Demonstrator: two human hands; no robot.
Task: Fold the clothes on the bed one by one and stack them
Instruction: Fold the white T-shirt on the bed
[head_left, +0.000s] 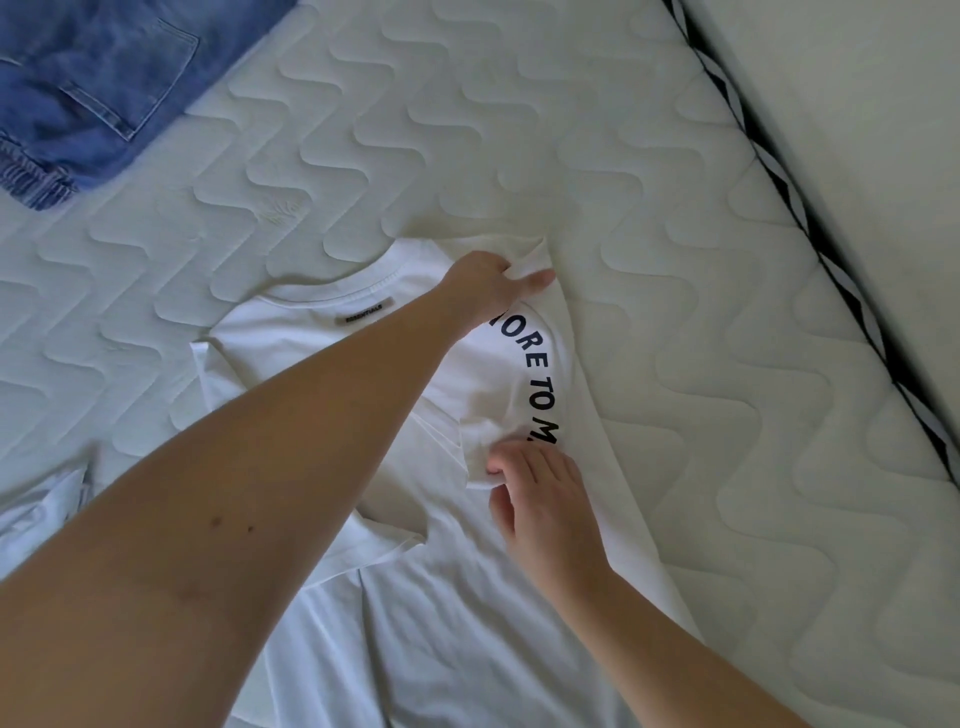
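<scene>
Where hands (488, 283) grip, T-shirt (415, 597) lettering (537, 382) cut off.

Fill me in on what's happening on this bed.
A person is partway through folding a white T-shirt on the quilted mattress. The left hand grips the shirt's shoulder near the collar, and the right hand pinches the folded-over sleeve by the black lettering. Blue denim lies at the far left corner, and another white garment shows at the left edge.
</scene>
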